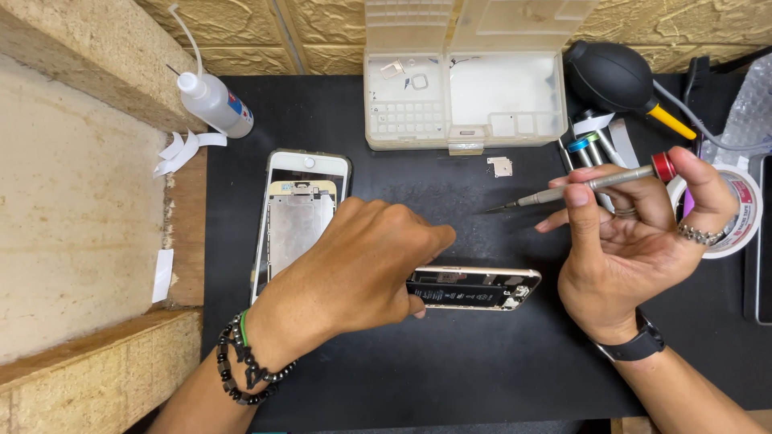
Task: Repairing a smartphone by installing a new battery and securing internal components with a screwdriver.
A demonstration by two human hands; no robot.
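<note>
Resting near the middle of the black work mat (450, 378), one opened gold-edged phone body (482, 288) lies with its dark insides showing, and the left hand (358, 269) is curled over its left end, fingers closed against it. One right hand (635, 233), palm up near the mat's right edge, pinches one slim silver screwdriver with a red cap (591, 183) between thumb and fingertips, its tip pointing left above the mat. One detached white phone screen with a metal back plate (297, 217) lies face down just left of the left hand. At the mat's far edge stands one clear plastic parts box with its lid open (462, 96); one small metal bracket (500, 165) lies just before it. One black rubber air blower (615, 76) sits at the far right corner, one white squeeze bottle (213, 100) at the far left corner, and one roll of white tape (740, 209) at the right edge.
</note>
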